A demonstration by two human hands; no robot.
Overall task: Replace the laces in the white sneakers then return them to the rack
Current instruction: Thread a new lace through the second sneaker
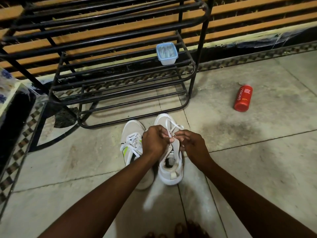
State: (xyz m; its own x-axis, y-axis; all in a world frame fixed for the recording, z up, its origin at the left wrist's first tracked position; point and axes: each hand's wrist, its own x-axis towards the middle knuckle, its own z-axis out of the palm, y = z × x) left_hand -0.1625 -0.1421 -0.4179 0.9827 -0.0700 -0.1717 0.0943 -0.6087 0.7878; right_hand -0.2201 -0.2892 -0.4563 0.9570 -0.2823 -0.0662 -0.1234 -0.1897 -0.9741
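Two white sneakers stand side by side on the floor in front of the black metal shoe rack (pixel 123 93). The left sneaker (pixel 132 141) is laced, with a green stripe on its side. Over the right sneaker (pixel 169 169) both hands meet. My left hand (pixel 154 141) grips the tongue and a strand of the white lace (pixel 173 126). My right hand (pixel 192 143) pinches the lace near the top eyelets. Loose lace loops lie across the toe of the right sneaker.
A small clear plastic box with a blue rim (pixel 166 53) sits on a middle rack shelf. A red body-wash bottle (pixel 243 97) lies on the tiled floor to the right. A dark low cabinet (pixel 15 114) stands at the left. My toes (pixel 180 231) show at the bottom.
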